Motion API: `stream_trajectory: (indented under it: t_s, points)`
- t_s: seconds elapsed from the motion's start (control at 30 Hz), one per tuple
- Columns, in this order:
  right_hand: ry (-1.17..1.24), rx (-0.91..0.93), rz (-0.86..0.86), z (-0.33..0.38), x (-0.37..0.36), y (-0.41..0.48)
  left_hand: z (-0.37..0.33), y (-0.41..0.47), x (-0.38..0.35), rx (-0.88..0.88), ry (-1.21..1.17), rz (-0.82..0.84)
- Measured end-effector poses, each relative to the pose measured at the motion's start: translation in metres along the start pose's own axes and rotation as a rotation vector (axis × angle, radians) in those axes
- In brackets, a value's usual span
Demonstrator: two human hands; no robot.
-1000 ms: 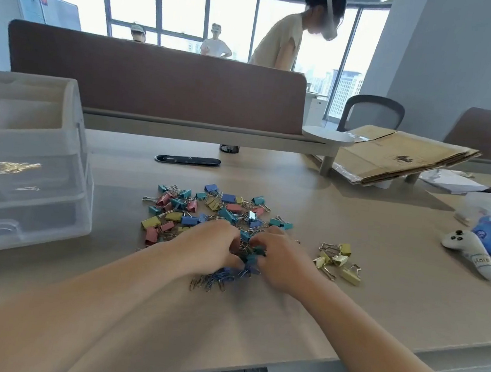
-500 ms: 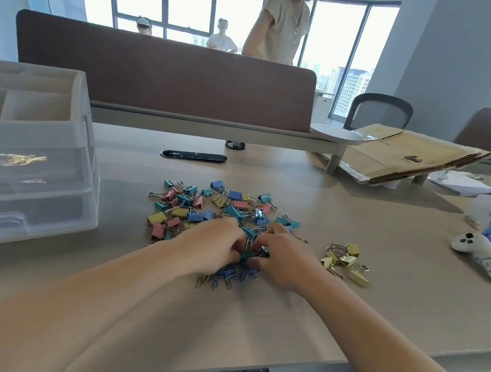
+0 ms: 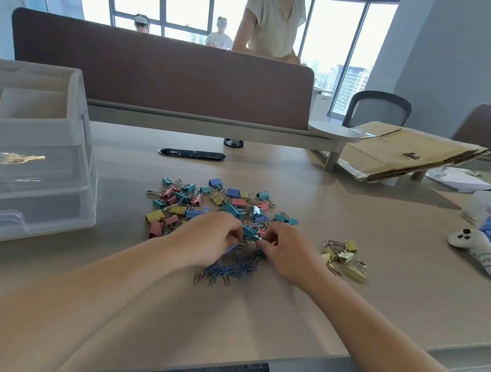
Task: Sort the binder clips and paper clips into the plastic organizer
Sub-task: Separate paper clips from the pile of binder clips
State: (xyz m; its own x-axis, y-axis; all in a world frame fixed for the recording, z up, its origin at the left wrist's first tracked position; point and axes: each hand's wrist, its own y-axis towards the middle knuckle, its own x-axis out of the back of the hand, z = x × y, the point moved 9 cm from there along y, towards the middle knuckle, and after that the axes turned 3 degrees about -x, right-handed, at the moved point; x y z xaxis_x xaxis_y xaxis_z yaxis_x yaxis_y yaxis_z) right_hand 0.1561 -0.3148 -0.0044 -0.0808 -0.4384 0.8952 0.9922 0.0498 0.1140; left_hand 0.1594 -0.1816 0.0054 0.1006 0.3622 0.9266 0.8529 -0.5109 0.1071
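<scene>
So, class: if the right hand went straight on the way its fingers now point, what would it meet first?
Probably the blue binder clip just ahead of the right hand, whose fingers point left; close behind the clip is the left hand. Depth is unclear.

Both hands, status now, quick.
Left hand: curled, pinching the blue binder clip between the hands.
Right hand: curled, apparently pinching the same clip's other end.

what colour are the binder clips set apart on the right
Yellow binder clips, best in the head view.
</scene>
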Motion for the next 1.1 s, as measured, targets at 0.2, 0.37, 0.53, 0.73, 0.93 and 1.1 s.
stream_trajectory:
  t_s: [0.2, 0.37, 0.53, 0.73, 0.93, 1.1]
  points:
    - [-0.121, 0.052, 0.062, 0.006, -0.005, -0.005, 0.003, 0.001, 0.002, 0.022, -0.024, -0.031]
    - [-0.191, 0.033, 0.064, 0.007, -0.008, -0.001, 0.002, 0.0, 0.0, 0.023, -0.045, -0.013]
    - [-0.227, 0.111, 0.133, 0.015, -0.013, 0.001, 0.006, 0.0, 0.0, 0.039, -0.046, -0.018]
    - [-0.312, 0.156, 0.187, 0.02, -0.018, 0.003, 0.007, -0.002, 0.007, 0.035, -0.071, -0.07]
    - [-0.201, 0.086, 0.122, 0.018, -0.014, 0.005, 0.005, -0.006, 0.015, 0.034, -0.136, -0.115]
    - [-0.002, 0.03, 0.021, 0.01, 0.001, 0.004, 0.004, -0.008, 0.023, 0.045, -0.252, -0.151]
